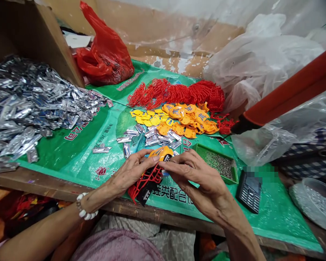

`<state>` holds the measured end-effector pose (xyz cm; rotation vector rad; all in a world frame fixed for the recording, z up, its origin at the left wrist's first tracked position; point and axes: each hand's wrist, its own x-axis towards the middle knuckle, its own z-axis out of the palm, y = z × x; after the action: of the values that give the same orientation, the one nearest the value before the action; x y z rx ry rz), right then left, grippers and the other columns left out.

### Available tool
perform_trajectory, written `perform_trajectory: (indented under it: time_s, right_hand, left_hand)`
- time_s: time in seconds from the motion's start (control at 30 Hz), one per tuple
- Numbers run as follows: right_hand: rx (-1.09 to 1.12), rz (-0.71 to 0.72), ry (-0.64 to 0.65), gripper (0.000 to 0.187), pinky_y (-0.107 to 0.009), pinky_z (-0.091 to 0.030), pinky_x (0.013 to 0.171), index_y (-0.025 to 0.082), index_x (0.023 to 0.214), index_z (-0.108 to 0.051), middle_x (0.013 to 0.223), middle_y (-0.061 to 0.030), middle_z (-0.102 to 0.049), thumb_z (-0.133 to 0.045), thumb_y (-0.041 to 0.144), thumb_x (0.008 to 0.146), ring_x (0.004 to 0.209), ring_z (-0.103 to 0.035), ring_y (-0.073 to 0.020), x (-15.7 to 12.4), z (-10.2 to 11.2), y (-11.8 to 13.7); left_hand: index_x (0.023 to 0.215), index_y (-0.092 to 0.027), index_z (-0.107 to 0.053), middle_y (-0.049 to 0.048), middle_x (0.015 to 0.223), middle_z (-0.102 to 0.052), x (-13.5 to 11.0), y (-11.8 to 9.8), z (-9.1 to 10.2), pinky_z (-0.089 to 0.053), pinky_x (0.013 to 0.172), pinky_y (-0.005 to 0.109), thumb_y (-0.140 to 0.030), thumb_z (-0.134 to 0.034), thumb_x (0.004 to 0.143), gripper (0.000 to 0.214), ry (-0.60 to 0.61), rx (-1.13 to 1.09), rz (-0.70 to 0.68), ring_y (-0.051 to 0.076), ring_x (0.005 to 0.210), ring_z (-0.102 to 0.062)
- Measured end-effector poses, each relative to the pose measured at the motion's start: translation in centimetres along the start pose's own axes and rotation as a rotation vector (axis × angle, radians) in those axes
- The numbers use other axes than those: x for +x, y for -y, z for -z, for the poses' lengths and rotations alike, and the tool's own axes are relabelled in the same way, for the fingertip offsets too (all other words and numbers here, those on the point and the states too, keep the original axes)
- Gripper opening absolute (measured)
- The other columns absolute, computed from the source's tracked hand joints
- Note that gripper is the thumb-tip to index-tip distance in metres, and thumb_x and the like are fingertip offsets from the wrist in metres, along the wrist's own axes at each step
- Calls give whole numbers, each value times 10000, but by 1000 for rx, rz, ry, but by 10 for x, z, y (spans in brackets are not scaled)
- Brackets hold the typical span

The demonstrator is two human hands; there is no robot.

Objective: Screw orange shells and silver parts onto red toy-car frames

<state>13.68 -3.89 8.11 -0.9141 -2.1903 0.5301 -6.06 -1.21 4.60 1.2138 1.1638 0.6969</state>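
Observation:
My left hand [137, 168] is closed around a toy-like plastic assembly with an orange shell [161, 152], a red lattice frame [149, 180] and a black piece [145, 195] at its lower end. My right hand [195, 172] has thumb and forefinger pinched at the right side of the same assembly, by a small black-and-white part. My fingers cover much of it. Just beyond my hands lie loose silver pieces [152, 137], a heap of orange shells [188, 117], yellow pieces [149, 116] and a bank of red lattice frames [179, 93].
A large silver heap [43, 98] spills from a cardboard box [54, 40] at left. Red bag [105, 54] stands behind. At right are a green screw tray [202, 150], a keypad phone [249, 190], a plastic tub [319, 203] and an orange-red tool [290, 88] slanting overhead.

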Motion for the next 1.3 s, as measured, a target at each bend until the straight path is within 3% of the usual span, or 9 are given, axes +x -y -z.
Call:
perform_trajectory:
  time_s: [0.17, 0.37, 0.63, 0.73, 0.83, 0.97, 1.3]
  right_hand:
    - [99, -54, -33, 427, -265, -528, 786, 299, 1276, -614, 983, -28, -669, -553, 74, 919, 900, -616, -124, 0, -6, -5]
    - [276, -334, -162, 195, -252, -513, 651, 222, 1063, -691, 842, 1, -685, -665, 255, 872, 699, -593, -109, -1, -20, -14]
    - [454, -465, -94, 249, -305, -496, 734, 244, 1091, -723, 887, -20, -696, -655, 325, 866, 798, -602, -137, 7, -20, -16]
    - [599, -550, -67, 268, -261, -474, 620, 232, 1082, -729, 840, -27, -692, -673, 353, 848, 730, -585, -121, 9, -21, -16]
    - [788, -627, -127, 308, -217, -429, 509, 200, 1046, -733, 739, -15, -653, -747, 354, 779, 625, -541, -93, 11, -25, -17]
    - [862, -650, -201, 318, -217, -438, 488, 183, 984, -730, 715, 3, -610, -792, 356, 725, 580, -515, -75, 15, -26, -19]
    - [892, -642, -181, 286, -218, -421, 482, 170, 918, -722, 666, 20, -578, -796, 364, 721, 550, -490, -65, 18, -25, -18]
  left_hand:
    - [1249, -180, -589, 67, 1011, -724, -2, 1, 6, -504, 776, 324, -589, -611, 837, 581, -1, -73, 6, 272, 989, -662]
    - [1283, -210, -509, 69, 1059, -721, -3, 8, 13, -503, 778, 326, -620, -621, 840, 614, -59, -123, 5, 259, 948, -688]
    - [1271, -211, -511, 72, 1085, -719, -1, 11, 12, -495, 812, 348, -626, -621, 834, 612, -44, -103, -14, 270, 985, -683]
    - [1263, -213, -519, 71, 1099, -716, -1, 11, 13, -483, 851, 361, -624, -619, 836, 601, -47, -101, -19, 273, 1021, -671]
    - [1249, -204, -529, 72, 1082, -717, -2, 10, 13, -481, 837, 359, -629, -613, 836, 599, -43, -93, -23, 279, 1018, -667]
    - [1246, -205, -533, 59, 1047, -719, -2, 9, 13, -485, 789, 339, -642, -614, 830, 609, -42, -80, -24, 273, 979, -671]
    - [1254, -227, -529, 48, 1090, -715, -3, 9, 12, -510, 784, 304, -626, -642, 828, 594, -33, -144, -5, 243, 1001, -678]
